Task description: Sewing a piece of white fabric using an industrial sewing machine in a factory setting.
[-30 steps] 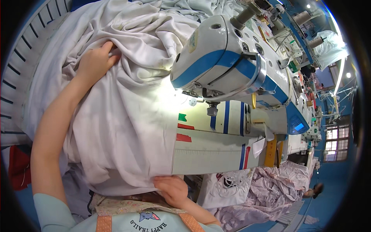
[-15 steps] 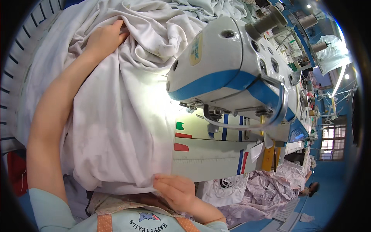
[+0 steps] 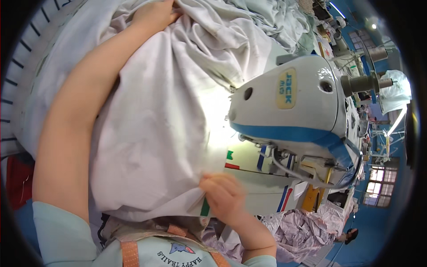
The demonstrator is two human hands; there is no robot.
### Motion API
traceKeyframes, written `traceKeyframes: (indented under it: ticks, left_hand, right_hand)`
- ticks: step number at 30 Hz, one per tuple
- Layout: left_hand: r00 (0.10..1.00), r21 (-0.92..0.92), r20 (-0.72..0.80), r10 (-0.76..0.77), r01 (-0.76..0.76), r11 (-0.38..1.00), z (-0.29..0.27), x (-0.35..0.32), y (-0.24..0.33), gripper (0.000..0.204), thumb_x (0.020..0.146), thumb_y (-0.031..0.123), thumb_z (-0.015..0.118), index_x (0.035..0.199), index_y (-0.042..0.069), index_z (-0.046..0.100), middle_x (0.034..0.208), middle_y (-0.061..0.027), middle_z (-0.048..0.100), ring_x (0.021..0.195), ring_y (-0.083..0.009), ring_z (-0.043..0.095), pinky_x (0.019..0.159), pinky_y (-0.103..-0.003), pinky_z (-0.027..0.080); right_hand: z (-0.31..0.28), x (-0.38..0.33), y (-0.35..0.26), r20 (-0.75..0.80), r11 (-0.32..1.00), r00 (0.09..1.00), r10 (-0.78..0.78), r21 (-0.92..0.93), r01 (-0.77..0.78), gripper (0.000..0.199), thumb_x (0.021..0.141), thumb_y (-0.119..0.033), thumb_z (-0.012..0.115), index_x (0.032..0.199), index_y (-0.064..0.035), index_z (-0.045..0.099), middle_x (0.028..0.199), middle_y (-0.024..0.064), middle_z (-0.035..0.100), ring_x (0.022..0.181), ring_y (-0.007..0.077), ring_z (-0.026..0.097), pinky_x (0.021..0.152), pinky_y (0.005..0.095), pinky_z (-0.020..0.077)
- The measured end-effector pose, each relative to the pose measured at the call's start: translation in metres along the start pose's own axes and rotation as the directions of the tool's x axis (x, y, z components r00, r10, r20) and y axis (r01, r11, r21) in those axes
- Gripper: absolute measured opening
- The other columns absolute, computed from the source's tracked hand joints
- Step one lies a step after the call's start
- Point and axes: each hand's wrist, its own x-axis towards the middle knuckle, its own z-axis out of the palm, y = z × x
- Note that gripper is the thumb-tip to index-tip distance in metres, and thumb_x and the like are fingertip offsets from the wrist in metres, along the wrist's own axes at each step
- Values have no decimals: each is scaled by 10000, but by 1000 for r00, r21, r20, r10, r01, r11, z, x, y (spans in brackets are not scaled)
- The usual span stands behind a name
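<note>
A large white cloth (image 3: 151,147) spreads over the sewing table and runs in under the lit needle area of a white and blue sewing machine (image 3: 284,107). At the far side my left hand (image 3: 155,17) grips a bunched fold of it, the fingertips partly buried in the folds. Near the table's front edge my right hand (image 3: 223,196), a little blurred, pinches the cloth's right-hand edge between thumb and fingers. The needle and presser foot are hard to make out in the glare.
Coloured tape strips mark the machine table (image 3: 262,191) right of the cloth. Thread spools (image 3: 378,54) stand beyond the machine. Crumpled pale lilac fabric (image 3: 307,227) lies at lower right, and grey-green fabric (image 3: 275,22) is heaped at the back. A slatted white rack (image 3: 26,58) borders the left.
The view has shifted, so the machine appears farther right and lower. My left hand keeps its hold on the cloth; my right hand now pulls its edge into a slanting fold.
</note>
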Motion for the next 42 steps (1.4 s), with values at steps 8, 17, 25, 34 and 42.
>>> traceKeyframes:
  ticks: [8,17,25,34,42]
  left_hand:
    - [833,-257,-262,487,-547,797,-92,-164,-8,451,828,323,640,1201,89,542,1197,-206,567,1097,-314,546,804,-412,481]
    - [943,-379,31,332,-296,877,-84,-505,-69,374,625,159,761,969,84,635,1015,-58,589,948,-284,556,788,-388,467]
    - [982,-545,74,-176,188,817,-48,-537,-113,280,728,-46,498,960,21,641,888,-172,632,856,-354,606,748,-397,485]
    - [959,-674,-20,-283,196,712,-203,-534,-116,172,794,-4,556,950,-6,629,797,-163,638,718,-226,638,648,-295,470]
    - [939,-631,266,220,-3,776,-293,-535,-97,106,809,118,641,853,22,650,683,-117,591,592,-157,560,562,-291,427]
  right_hand:
    - [9,0,-1,-47,985,998,-45,-169,37,277,605,47,626,862,-56,628,855,106,609,857,309,596,780,407,468]
    - [31,2,-29,-116,921,969,-219,-352,166,331,640,51,591,950,-46,653,975,103,627,933,304,582,780,380,477]
    - [92,9,-83,-183,928,919,-349,-204,312,368,601,94,587,927,-53,675,896,99,631,852,291,600,720,367,496]
    - [106,20,-164,15,885,889,-458,-88,457,315,637,53,610,912,-85,674,788,80,601,735,275,596,640,369,495]
    - [71,-6,-222,83,755,766,-638,-133,643,381,631,-25,598,1009,-7,633,860,81,584,781,264,594,632,350,513]
